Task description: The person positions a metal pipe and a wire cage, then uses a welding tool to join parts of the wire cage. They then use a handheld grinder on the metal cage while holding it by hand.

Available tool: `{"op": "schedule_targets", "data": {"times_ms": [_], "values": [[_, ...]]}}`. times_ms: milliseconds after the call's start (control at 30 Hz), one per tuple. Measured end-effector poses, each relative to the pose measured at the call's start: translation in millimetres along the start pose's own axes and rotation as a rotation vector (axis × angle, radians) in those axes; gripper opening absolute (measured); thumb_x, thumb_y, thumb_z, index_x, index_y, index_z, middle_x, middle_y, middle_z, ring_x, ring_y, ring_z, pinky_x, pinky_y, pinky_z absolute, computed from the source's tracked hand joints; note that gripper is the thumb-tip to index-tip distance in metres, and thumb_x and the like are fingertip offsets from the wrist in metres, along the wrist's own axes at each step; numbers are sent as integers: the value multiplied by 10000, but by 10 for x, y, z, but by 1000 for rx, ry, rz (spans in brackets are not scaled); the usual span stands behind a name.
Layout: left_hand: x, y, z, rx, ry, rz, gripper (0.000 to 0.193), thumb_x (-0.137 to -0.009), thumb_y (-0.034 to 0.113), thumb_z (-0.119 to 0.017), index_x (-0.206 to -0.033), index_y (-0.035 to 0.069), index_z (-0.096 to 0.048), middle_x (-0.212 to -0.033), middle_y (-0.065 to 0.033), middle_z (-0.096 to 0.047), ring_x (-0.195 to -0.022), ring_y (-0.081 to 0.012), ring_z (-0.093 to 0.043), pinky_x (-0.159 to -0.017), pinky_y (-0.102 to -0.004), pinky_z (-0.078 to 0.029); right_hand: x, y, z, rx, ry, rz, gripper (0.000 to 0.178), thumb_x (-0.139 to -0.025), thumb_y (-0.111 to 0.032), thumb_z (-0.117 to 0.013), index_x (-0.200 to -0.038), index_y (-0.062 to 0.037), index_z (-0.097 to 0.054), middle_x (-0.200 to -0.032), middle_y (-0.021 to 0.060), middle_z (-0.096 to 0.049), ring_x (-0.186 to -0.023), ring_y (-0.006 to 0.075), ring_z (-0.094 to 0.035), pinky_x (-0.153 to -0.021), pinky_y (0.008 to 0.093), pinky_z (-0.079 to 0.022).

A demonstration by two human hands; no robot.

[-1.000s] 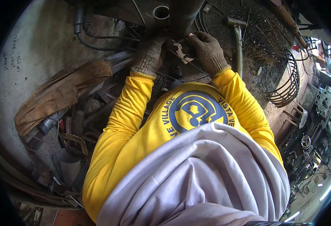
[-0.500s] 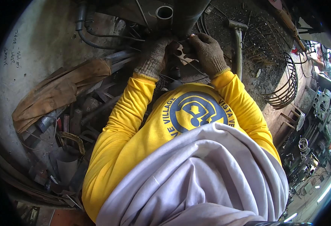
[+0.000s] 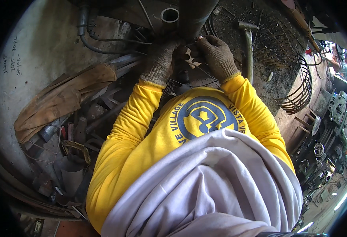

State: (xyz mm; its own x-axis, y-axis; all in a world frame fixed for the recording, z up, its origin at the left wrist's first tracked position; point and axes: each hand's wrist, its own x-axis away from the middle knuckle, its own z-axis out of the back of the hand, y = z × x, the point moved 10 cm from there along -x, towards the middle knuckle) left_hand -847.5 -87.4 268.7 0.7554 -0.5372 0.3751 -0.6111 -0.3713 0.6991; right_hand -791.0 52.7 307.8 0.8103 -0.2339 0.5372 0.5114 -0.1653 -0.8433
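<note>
Knitted brown-grey work gloves cover both of my hands, which are close together at the foot of a thick dark pipe [image 3: 197,17]. My left hand [image 3: 160,59] is just below a short open-ended pipe [image 3: 169,16]; its fingers curl into shadow, and what they grip is hidden. My right hand [image 3: 217,55] is bent with the fingers drawn in, one bare fingertip poking from the glove; anything pinched there is too dark to name. Between the hands shows a pale notched piece [image 3: 190,58], partly covered. A thin dark cable runs below it.
A hammer [image 3: 249,51] with a metal handle lies right of my right hand. Farther right are curved metal bars [image 3: 300,94], a stool [image 3: 310,120] and machinery [image 3: 337,118]. On the left, brown cloth [image 3: 62,98] lies over scrap metal, beside a grey sheet [image 3: 35,51] and a black cable [image 3: 102,49].
The view has shifted slightly, moving the pipes and hammer a little left and up. Both hands keep nearly the same place and pose.
</note>
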Motion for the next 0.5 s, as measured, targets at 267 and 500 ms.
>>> {"op": "schedule_targets", "data": {"times_ms": [267,500], "values": [[216,683,-261,-1013,77,-516,416,-835,276,-758,-1126,6,-633,-1032,-141,-673,-987,-270,-663,-875,-367,-543,-89,107,47,-57,13,2,314,-984,-244,-611,-1143,22,-662,-894,90,-738,-744,140,-706,-679,255,-561],[152,991,-358,-1414,15,-839,821,-793,229,-843,-1410,-6,-354,-1168,-86,-707,-1148,-189,-629,-1035,-375,-447,-90,41,4,-41,-41,23,301,-1008,-207,-588,-1180,37,-627,-939,104,-717,-787,142,-707,-707,259,-586]]}}
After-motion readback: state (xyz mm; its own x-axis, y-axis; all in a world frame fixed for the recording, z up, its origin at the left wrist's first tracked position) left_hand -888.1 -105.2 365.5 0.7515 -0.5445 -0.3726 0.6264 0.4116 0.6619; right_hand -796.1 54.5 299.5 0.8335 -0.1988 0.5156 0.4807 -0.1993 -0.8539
